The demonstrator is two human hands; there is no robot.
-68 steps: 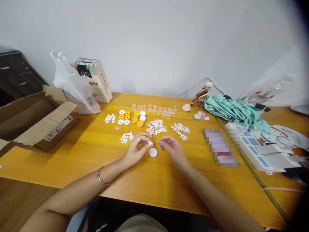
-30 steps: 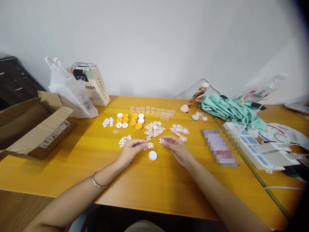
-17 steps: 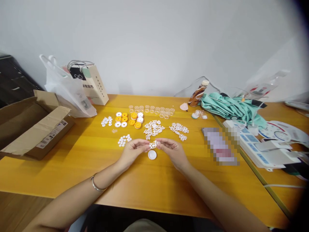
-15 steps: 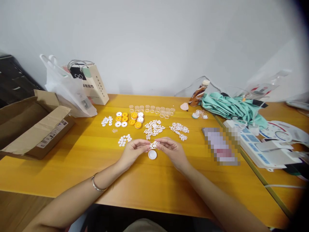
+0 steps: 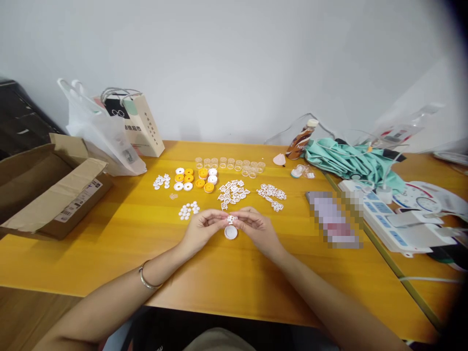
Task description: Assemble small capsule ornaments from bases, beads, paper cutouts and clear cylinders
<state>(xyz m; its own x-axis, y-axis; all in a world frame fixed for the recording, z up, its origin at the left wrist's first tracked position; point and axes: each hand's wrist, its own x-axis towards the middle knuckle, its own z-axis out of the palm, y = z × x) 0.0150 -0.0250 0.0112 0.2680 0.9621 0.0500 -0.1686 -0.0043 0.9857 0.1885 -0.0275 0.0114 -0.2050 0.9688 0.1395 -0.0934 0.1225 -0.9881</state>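
Between the fingertips of my left hand [image 5: 206,226] and my right hand [image 5: 256,229] is a small white openwork plastic piece [image 5: 230,220]; both hands are closed on it from either side. Just below it, a round white cap [image 5: 230,232] lies on the table with its hollow side up. Beyond my hands lie two groups of similar white openwork pieces, one in the middle [image 5: 233,194] and one to the right [image 5: 271,192]. Left of my left hand are small white round parts [image 5: 188,210].
Yellow and white round caps [image 5: 193,179], clear plastic cups [image 5: 231,163] and white parts [image 5: 161,182] stand farther back. A cardboard box [image 5: 73,209] and bags [image 5: 141,126] are at left. A phone [image 5: 334,222], power strip [image 5: 389,219], bottle [image 5: 302,140] and green cloth [image 5: 347,158] are at right.
The fingertips have come closer together around the white openwork piece, and less of it shows. The cap and the other parts lie as before; the view has shifted slightly.
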